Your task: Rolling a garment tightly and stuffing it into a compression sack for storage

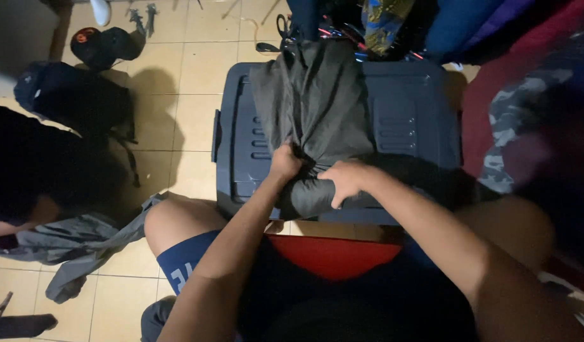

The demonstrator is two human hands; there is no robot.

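Note:
A dark grey garment [317, 101] lies spread over the lid of a dark blue plastic storage bin [406, 126] in front of me. My left hand [284, 161] is closed on a bunched fold of the cloth near its lower edge. Just to the right, my right hand [342, 180] presses down on the folded lower part of the garment, fingers curled over it. My knees flank the bin's near edge.
A pile of clothes [393, 25] sits beyond the bin. A grey garment [76, 244] lies on the tiled floor [197, 69] at left, with dark bags [83, 101] and a black cap [99, 44] farther back. A camouflage and red cloth [520, 120] lies at right.

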